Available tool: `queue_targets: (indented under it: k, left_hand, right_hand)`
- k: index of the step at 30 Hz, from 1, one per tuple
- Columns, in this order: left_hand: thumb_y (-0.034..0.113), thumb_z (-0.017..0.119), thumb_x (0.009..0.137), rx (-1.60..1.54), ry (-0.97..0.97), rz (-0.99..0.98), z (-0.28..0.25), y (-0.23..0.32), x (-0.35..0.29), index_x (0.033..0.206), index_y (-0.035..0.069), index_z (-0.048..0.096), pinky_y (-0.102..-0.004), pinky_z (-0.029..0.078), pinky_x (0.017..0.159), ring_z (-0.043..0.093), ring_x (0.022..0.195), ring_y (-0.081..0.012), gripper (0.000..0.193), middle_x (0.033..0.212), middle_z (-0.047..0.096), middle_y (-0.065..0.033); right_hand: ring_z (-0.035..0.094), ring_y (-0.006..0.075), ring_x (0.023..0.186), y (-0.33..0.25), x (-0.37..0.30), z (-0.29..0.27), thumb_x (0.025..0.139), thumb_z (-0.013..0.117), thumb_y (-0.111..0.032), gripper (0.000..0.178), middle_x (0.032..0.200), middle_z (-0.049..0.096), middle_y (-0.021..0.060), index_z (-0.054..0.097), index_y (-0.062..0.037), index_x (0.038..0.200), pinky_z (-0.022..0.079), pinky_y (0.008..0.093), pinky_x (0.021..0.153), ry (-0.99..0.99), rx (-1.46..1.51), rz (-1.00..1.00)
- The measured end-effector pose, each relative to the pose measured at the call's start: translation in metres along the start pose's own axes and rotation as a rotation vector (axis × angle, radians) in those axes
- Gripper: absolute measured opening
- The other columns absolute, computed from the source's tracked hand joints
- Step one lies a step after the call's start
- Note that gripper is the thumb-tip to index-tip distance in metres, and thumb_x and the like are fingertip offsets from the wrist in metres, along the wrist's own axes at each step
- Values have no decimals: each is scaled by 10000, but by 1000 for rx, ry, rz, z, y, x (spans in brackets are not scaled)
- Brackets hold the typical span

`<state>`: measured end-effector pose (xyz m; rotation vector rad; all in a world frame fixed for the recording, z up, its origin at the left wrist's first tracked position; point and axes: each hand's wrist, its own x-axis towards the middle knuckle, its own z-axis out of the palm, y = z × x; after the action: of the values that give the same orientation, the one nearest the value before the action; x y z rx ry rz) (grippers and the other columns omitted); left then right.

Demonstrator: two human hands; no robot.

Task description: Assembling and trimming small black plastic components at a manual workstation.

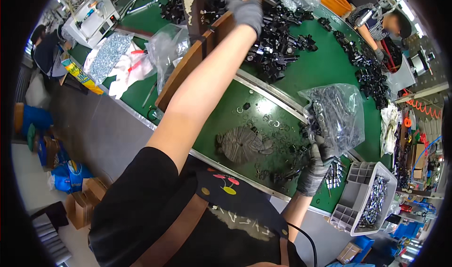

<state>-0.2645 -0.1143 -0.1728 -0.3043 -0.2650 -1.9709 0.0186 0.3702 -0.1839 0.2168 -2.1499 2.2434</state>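
Observation:
My left hand (pixel 246 8), in a grey knit glove, reaches far across the green bench (pixel 325 69) to a pile of black plastic parts (pixel 275 45). It lies over the end of a wooden divider (pixel 188 64); its fingers are hidden. My right hand (pixel 314 167), also gloved, is at the near edge and grips the lower corner of a clear plastic bag (pixel 336 111) full of small dark parts. Small black pieces and metal rings (pixel 273 123) lie scattered just left of that hand.
A round dark ribbed disc (pixel 242 144) lies on the mat. A grey compartment tray (pixel 362 196) holding metal screws sits at the right. Clear bags (pixel 167 45), white cloths and a white machine (pixel 92 17) stand far left. Another person (pixel 376 22) works at the far right.

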Motion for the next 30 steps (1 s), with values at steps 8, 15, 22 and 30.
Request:
queue_targets:
  k: [8,15,22,30]
  left_hand:
    - [555,599,882,2345,-1468,-232,26,-53,-216,1219,50,620,-454,495,944,633,1102,-380,607,1148,676,-195]
    - [508,594,933,1376,-782,-1103,82,-19,-251,1139,95,675,-335,508,874,651,991,-147,469,1113,695,-47]
    - [517,515,993,703,-677,-1247,151,123,-339,1444,55,456,-330,460,1016,540,1216,-170,648,1354,558,-75]
    - [126,803,815,1199,-1230,-385,147,171,-379,1419,38,443,-326,494,989,593,1135,-202,709,1291,588,-118]
  right_hand:
    - [498,81,816,-17,-34,25,904,658,-46,285,988,595,-4,620,-57,1186,403,222,712,-83,-126,103]
    - [607,226,1075,-33,-7,23,916,660,-57,464,1280,614,130,534,-24,1361,494,318,891,8,-468,-395]
    - [627,250,1033,-39,9,29,949,662,-233,439,1242,624,142,559,-21,1319,498,345,912,-36,-574,-487]
    - [649,162,811,-52,-24,13,939,683,-333,396,897,680,44,623,-57,1216,520,296,707,-182,431,545]
